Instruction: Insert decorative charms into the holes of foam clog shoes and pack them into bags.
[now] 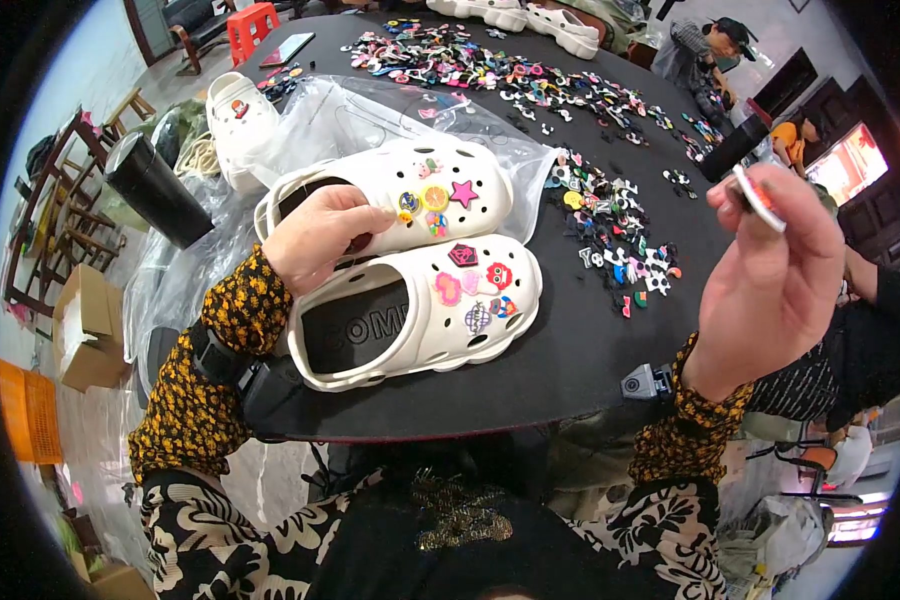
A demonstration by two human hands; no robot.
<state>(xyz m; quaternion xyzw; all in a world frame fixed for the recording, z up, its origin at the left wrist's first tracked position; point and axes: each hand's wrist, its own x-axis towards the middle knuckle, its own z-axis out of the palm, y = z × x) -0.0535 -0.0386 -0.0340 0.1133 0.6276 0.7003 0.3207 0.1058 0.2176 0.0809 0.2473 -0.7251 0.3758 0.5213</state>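
Observation:
Two white clogs lie side by side on the black table. The far clog (375, 170) carries several charms, among them a pink star (463, 194) and an orange slice (434, 198). On its upper, by the foot opening, rests the thumb of my left hand (315, 240); the fingers curl inside, partly hidden. The near clog (505, 255) has charms too, including a red round face (499, 276) and a pink butterfly (449, 289). Raised off the table at the right, my right hand (775, 280) pinches a small white-edged shoe charm (760, 200); its face is turned mostly away.
Many loose charms (440, 55) spread across the far table, with another pile (615, 225) right of the clogs. Clear plastic bags (320, 120) lie behind, beside another white clog (240, 125). A black bin-like cylinder (160, 190) stands left. Other people (705, 65) sit at the right.

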